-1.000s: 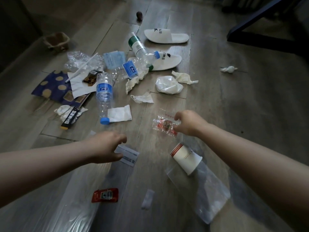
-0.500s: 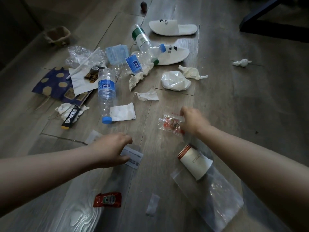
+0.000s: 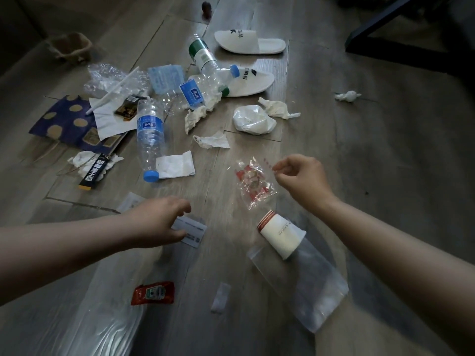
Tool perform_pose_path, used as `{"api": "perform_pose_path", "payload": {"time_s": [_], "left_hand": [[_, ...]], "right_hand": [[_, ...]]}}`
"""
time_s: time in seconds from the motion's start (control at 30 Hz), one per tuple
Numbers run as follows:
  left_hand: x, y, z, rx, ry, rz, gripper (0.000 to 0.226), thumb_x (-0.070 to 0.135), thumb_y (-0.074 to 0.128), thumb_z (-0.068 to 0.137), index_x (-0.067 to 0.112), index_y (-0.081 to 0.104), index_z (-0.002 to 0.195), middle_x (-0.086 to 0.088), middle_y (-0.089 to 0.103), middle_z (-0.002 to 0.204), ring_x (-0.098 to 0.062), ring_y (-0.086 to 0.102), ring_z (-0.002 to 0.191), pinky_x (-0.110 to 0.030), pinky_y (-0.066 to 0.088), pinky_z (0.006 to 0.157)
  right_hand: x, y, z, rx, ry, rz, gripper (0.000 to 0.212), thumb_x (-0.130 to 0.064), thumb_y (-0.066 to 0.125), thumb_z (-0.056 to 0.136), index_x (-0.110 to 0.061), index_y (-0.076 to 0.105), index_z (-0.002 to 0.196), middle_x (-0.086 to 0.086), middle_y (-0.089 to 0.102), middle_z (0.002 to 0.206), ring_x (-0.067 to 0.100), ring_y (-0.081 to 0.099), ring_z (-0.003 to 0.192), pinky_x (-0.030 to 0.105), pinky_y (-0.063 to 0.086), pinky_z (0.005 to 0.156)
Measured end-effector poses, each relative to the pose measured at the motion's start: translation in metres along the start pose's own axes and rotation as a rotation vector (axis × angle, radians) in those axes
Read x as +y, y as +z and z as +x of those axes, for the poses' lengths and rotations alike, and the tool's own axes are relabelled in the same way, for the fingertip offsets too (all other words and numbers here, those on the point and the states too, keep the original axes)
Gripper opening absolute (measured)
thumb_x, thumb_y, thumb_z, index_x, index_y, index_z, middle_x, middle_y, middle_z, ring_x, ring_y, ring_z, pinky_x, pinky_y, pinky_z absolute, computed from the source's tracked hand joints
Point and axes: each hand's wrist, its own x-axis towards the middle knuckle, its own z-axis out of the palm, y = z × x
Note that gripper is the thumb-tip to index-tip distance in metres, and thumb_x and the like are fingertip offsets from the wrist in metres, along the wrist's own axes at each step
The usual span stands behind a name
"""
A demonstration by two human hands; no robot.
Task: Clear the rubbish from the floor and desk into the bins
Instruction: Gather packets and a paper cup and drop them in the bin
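Observation:
Rubbish litters the wooden floor. My right hand (image 3: 302, 179) pinches the corner of a clear wrapper with red print (image 3: 253, 185) and holds it just off the floor. My left hand (image 3: 156, 222) is low over a white printed slip (image 3: 192, 231), with the thumb touching it and the fingers curled. Just below the wrapper a white paper cup (image 3: 281, 236) lies on its side on a clear plastic bag (image 3: 308, 286). Near the bottom lie a red sauce sachet (image 3: 153, 292) and a small white scrap (image 3: 220, 297).
Further away lie three plastic bottles, the nearest blue-capped (image 3: 150, 140), crumpled tissues (image 3: 212, 141), a white crumpled bag (image 3: 253, 120), a dotted blue paper bag (image 3: 65, 120), a black packet (image 3: 93, 172), two white slippers (image 3: 250, 42) and a dark furniture leg (image 3: 380, 24).
My right hand has lifted the clear wrapper by its corner, so it now hangs off the floor. My left hand has stayed over the white slip. The view has shifted slightly.

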Motion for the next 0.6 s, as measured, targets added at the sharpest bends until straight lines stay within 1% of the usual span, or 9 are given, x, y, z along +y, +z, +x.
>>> {"api": "perform_pose_path", "payload": {"time_s": [0.07,0.17,0.3,0.37,0.4,0.43,0.5,0.53,0.6], "left_hand": [[0.003,-0.001,-0.002,-0.004,0.002,0.013,0.048,0.042,0.063,0.086,0.028,0.047,0.128,0.009,0.053,0.125,-0.006,0.053,0.104,-0.019,0.048,0.08],[0.007,-0.003,-0.002,0.0,0.017,0.04,0.048,0.043,0.064,0.085,0.027,0.047,0.126,0.007,0.054,0.124,-0.008,0.054,0.103,-0.025,0.049,0.084],[0.013,-0.003,-0.001,-0.018,0.027,0.059,0.047,0.043,0.063,0.085,0.027,0.047,0.127,0.007,0.054,0.123,-0.007,0.053,0.096,-0.022,0.047,0.079],[0.017,-0.003,-0.001,-0.019,0.035,0.075,0.047,0.041,0.062,0.086,0.026,0.047,0.128,0.006,0.054,0.124,-0.007,0.051,0.093,-0.02,0.045,0.077],[0.018,-0.004,-0.001,-0.02,0.038,0.087,0.046,0.041,0.061,0.087,0.025,0.047,0.128,0.006,0.054,0.125,-0.007,0.05,0.092,-0.021,0.044,0.078],[0.02,-0.004,-0.002,-0.02,0.04,0.096,0.046,0.041,0.061,0.087,0.025,0.047,0.127,0.006,0.054,0.125,-0.007,0.05,0.091,-0.021,0.044,0.078],[0.021,-0.005,-0.003,-0.02,0.041,0.105,0.045,0.041,0.061,0.087,0.025,0.047,0.127,0.006,0.054,0.125,-0.008,0.051,0.092,-0.022,0.045,0.079],[0.021,-0.005,-0.003,-0.022,0.04,0.103,0.044,0.041,0.061,0.087,0.025,0.047,0.126,0.006,0.054,0.124,-0.008,0.052,0.093,-0.021,0.045,0.078],[0.021,-0.005,-0.004,-0.027,0.035,0.098,0.045,0.042,0.061,0.087,0.026,0.047,0.126,0.006,0.053,0.124,-0.007,0.053,0.095,-0.021,0.046,0.078]], "right_hand": [[0.002,-0.009,-0.016,-0.061,0.041,0.033,0.017,-0.001,0.067,0.079,-0.016,0.072,0.086,-0.001,0.069,0.077,0.01,0.064,0.072,0.024,0.055,0.07],[0.01,-0.021,-0.038,-0.149,0.07,-0.01,0.018,0.001,0.067,0.077,-0.014,0.072,0.084,0.001,0.071,0.079,0.013,0.066,0.074,0.027,0.055,0.072],[0.02,-0.032,-0.056,-0.275,0.111,-0.108,0.019,0.0,0.065,0.076,-0.018,0.07,0.08,0.002,0.071,0.079,0.019,0.068,0.078,0.031,0.055,0.073],[0.024,-0.033,-0.062,-0.329,0.154,-0.217,0.016,-0.008,0.067,0.077,-0.023,0.069,0.082,0.0,0.068,0.087,0.019,0.066,0.083,0.032,0.053,0.073],[0.025,-0.033,-0.064,-0.336,0.175,-0.296,0.015,-0.015,0.069,0.076,-0.024,0.069,0.088,0.001,0.065,0.098,0.02,0.063,0.091,0.032,0.051,0.076],[0.025,-0.033,-0.066,-0.341,0.191,-0.385,0.024,-0.024,0.07,0.075,-0.025,0.067,0.1,0.003,0.057,0.112,0.022,0.058,0.102,0.032,0.049,0.082],[0.023,-0.028,-0.069,-0.347,0.184,-0.483,0.057,-0.04,0.07,0.073,-0.023,0.055,0.124,0.006,0.04,0.136,0.027,0.04,0.128,0.037,0.041,0.101],[0.021,-0.023,-0.071,-0.341,0.15,-0.502,0.072,-0.047,0.07,0.071,-0.021,0.046,0.134,0.008,0.032,0.145,0.029,0.029,0.137,0.04,0.034,0.109],[0.018,-0.009,-0.073,-0.371,0.086,-0.536,0.099,-0.059,0.071,0.068,-0.018,0.027,0.147,0.01,0.018,0.156,0.029,0.012,0.146,0.045,0.019,0.118]]}}
